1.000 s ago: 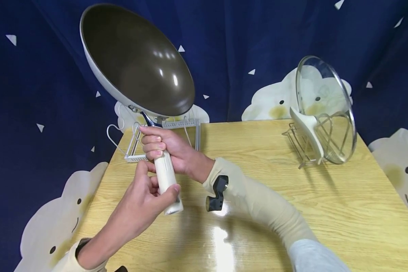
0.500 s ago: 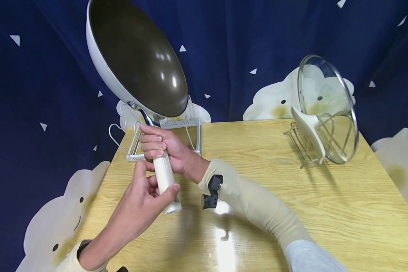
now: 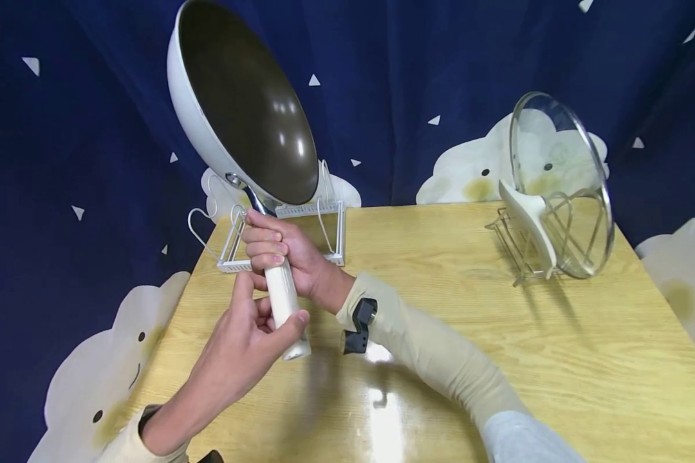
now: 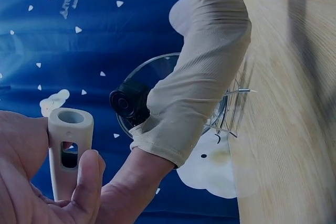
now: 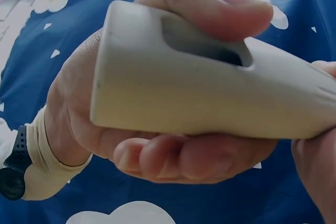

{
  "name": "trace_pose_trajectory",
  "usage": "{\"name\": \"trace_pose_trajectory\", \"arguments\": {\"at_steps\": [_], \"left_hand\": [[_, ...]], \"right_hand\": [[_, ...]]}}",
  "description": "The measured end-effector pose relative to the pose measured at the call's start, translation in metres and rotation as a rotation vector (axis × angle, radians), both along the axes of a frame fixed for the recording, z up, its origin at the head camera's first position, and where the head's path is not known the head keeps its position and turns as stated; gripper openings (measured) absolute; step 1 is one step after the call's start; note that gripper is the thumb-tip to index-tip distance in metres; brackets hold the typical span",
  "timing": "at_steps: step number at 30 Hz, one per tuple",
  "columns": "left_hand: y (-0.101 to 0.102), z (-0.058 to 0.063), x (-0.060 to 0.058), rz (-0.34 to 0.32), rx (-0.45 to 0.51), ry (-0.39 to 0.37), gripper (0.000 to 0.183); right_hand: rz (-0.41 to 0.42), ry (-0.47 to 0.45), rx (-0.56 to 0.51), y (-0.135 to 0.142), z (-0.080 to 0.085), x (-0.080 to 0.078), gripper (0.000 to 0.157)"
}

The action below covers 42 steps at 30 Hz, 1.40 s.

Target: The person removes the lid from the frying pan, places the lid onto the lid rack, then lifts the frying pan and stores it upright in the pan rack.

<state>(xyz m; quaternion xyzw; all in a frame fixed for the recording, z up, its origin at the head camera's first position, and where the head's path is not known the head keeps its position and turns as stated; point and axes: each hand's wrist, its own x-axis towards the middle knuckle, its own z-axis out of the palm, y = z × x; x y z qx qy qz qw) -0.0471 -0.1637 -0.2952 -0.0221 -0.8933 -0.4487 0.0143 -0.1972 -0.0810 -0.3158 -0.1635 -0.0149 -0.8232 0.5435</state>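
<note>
A wok (image 3: 249, 103) with a white outside and a dark brown inside is held up over the table, tilted, its inside facing right and towards me. My right hand (image 3: 289, 251) grips the upper part of its white handle (image 3: 282, 292), just below the metal neck. Lower down, my left hand (image 3: 246, 337) holds the same handle between thumb and fingers. The right wrist view shows the left thumb (image 5: 231, 11) over the slot in the handle, with fingers curled underneath. In the left wrist view the hollow handle end (image 4: 72, 119) points up beside the left hand (image 4: 31, 182).
Behind the hands, a white wire rack (image 3: 337, 235) stands at the table's back left. At the back right, a glass lid (image 3: 562, 148) with a white handle stands upright in a metal wire rack (image 3: 506, 247). A dark blue curtain (image 3: 394, 128) hangs behind the wooden table (image 3: 428, 283).
The wok has turned about its handle, so its white outer side shows more and the opening looks narrower. Its bowl has shifted right; both hands keep their hold.
</note>
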Motion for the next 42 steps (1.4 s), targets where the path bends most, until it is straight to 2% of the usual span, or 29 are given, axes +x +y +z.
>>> {"name": "trace_pose_trajectory", "arguments": {"at_steps": [4, 12, 21, 29, 42], "left_hand": [[0.000, 0.000, -0.001, 0.008, -0.023, -0.006, 0.048], [0.001, -0.002, -0.001, 0.017, -0.014, -0.025, 0.047], [0.000, -0.003, 0.000, 0.015, -0.025, -0.012, 0.047], [-0.001, -0.003, 0.001, 0.015, -0.011, -0.018, 0.046], [-0.001, -0.005, -0.001, 0.037, -0.043, -0.058, 0.044]], "right_hand": [[0.011, -0.025, -0.042, 0.000, -0.003, -0.002, 0.045], [0.029, -0.060, -0.026, -0.001, -0.006, -0.001, 0.043], [0.063, -0.054, -0.035, -0.004, -0.010, -0.001, 0.054], [0.053, -0.059, -0.043, -0.006, -0.010, 0.000, 0.047], [0.057, -0.094, -0.037, -0.008, -0.017, 0.002, 0.049]]}}
